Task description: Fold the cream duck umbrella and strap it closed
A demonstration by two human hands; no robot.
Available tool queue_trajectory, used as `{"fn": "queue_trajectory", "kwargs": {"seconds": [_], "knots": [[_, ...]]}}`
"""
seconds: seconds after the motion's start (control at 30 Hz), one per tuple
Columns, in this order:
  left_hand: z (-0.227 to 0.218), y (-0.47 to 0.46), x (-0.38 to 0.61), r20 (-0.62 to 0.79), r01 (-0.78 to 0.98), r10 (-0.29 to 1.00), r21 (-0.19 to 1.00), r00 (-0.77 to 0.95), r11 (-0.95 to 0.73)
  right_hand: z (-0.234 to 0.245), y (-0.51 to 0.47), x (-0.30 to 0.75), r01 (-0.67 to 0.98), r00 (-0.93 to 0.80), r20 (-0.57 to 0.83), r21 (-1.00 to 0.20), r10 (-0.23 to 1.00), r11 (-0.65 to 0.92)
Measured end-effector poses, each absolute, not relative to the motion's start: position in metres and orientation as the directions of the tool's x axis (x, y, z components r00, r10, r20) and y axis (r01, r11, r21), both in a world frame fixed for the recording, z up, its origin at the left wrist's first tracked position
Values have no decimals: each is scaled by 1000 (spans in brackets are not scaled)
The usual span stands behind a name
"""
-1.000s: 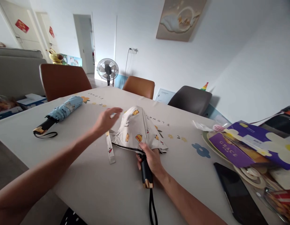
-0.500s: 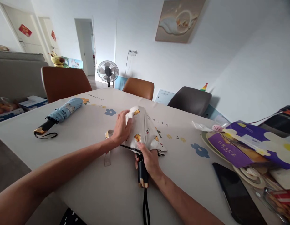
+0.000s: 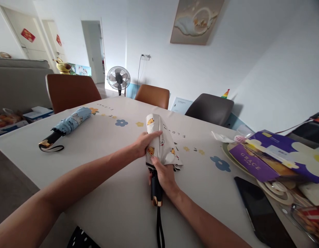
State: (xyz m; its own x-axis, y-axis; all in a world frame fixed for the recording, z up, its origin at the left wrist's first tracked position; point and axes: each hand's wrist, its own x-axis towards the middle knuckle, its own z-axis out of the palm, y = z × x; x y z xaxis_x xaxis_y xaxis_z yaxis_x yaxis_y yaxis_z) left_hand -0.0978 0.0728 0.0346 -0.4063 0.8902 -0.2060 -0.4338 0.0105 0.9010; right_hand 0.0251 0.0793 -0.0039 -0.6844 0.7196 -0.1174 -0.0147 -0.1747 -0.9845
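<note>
A white folding umbrella point(image 3: 166, 146) with yellow cartoon figures lies before me, its black and gold handle point(image 3: 156, 189) and wrist strap pointing toward me. My right hand point(image 3: 165, 175) grips it where the canopy meets the handle, with the thumb on the cloth. From the left, my left hand point(image 3: 146, 142) is wrapped against the canopy, one finger reaching across its top; its other fingers are partly hidden. The cloth is folded in on the left and flares loose at the lower right. A blue folded umbrella point(image 3: 74, 122) lies on the table at the left.
The table point(image 3: 110, 203) has a flower-printed cover. At the right are a phone point(image 3: 262, 210), a purple box point(image 3: 252, 162), a plate and food packages. Chairs point(image 3: 154, 96) stand along the far side, with a fan point(image 3: 118, 78) behind them.
My left hand has brought the canopy's left flap and the tie band in against the umbrella, and its fingers now reach over the top. The right hand keeps its grip.
</note>
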Motion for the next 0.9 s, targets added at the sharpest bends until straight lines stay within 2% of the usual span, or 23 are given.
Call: {"fn": "queue_trajectory", "kwargs": {"seconds": [0.07,0.13,0.27,0.47,0.57,0.63,0.73,0.8,0.83,0.9], "knots": [[35,70,-101,-227,-627,937,779,-267,10,-4,79,26,-7,-696,-139,-980,704,-201],[33,68,-103,-215,-716,957,698,-193,13,-4,79,27,5,-702,-170,-972,691,-233],[28,70,-105,-234,-760,945,649,-228,-23,-1,79,26,14,-732,-179,-968,657,-249],[36,70,-105,-220,-695,881,702,-419,-155,2,83,22,-66,-737,-150,-955,659,-290],[42,67,-105,-188,-672,875,716,-446,-188,5,85,23,-73,-758,-178,-933,628,-352],[42,65,-105,-208,-669,885,729,-417,-143,7,85,25,-39,-812,-211,-911,544,-411],[35,67,-106,-292,-695,920,719,-263,29,8,83,28,56,-874,-269,-883,404,-467],[29,70,-108,-292,-668,939,738,-181,101,7,81,28,73,-855,-275,-903,439,-424],[27,72,-109,-273,-599,942,794,-196,105,5,80,27,63,-826,-264,-921,498,-384],[23,76,-112,-212,-351,918,932,-335,86,3,80,25,40,-743,-230,-952,628,-302]]}}
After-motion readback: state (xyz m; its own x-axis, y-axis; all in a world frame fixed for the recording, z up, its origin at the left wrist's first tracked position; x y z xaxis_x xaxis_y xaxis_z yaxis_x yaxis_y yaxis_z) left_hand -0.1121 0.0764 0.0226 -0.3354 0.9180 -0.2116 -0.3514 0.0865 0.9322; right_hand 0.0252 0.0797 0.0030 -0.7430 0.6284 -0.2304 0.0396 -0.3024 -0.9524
